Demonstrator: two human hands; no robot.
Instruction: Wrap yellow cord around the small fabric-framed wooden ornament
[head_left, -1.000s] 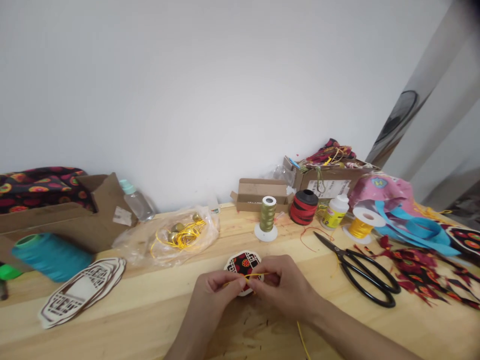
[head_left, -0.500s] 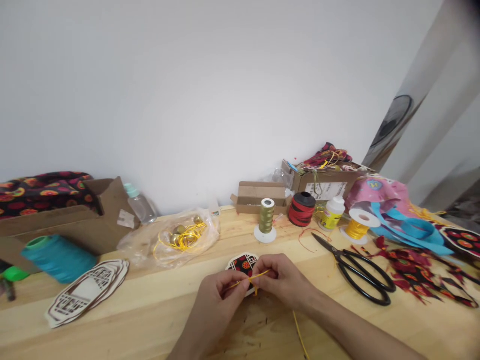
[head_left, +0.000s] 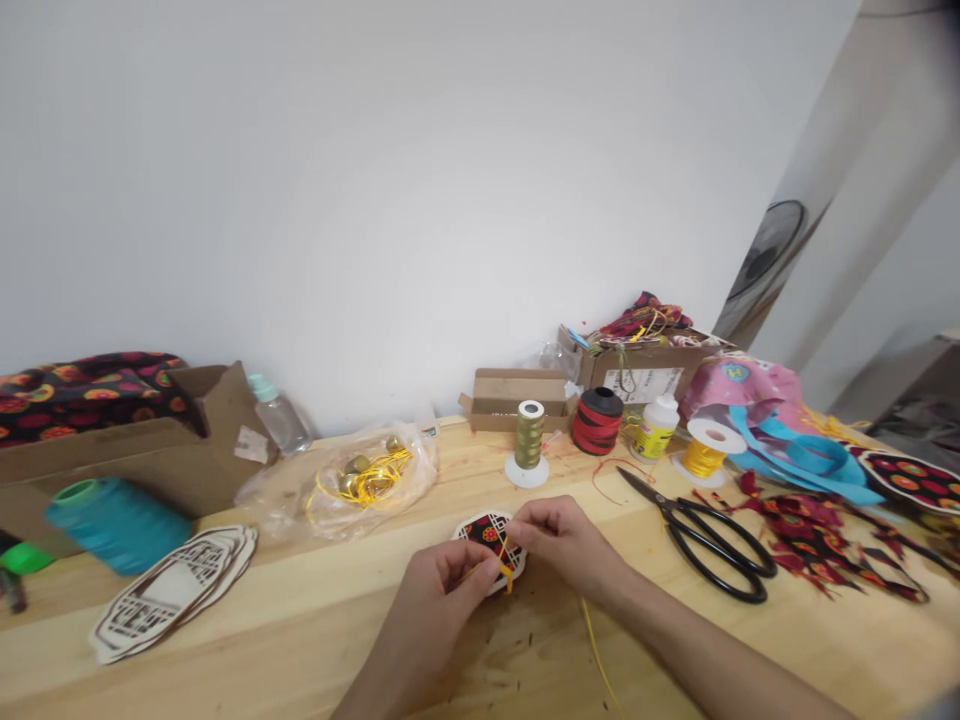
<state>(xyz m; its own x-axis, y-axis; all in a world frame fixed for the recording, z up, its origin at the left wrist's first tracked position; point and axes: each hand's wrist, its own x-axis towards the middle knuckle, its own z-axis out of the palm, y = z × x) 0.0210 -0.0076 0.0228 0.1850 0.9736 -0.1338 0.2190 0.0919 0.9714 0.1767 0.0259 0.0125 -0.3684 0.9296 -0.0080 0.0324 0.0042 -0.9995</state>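
My left hand (head_left: 442, 580) and my right hand (head_left: 562, 540) meet at the middle of the wooden table (head_left: 300, 640). Both pinch a thin yellow cord (head_left: 504, 562) that runs between their fingertips. Under the fingers lies a small round ornament (head_left: 486, 530) with a white lattice frame over black and red patterned cloth. A loose end of the yellow cord (head_left: 596, 650) trails toward the front edge, beside my right forearm.
Black scissors (head_left: 705, 545) lie to the right. Behind stand an olive thread spool (head_left: 528, 440), a red-and-black spool (head_left: 598, 420), a glue bottle (head_left: 656, 427) and a yellow spool (head_left: 705, 450). To the left are a bag of bells (head_left: 360, 475), lattice cutouts (head_left: 172, 590), a teal cone (head_left: 112, 520) and cardboard boxes (head_left: 135, 450).
My right hand has lifted a little and drawn back from the left, so the yellow cord now slants down between the fingertips. The view has shifted slightly to the right.
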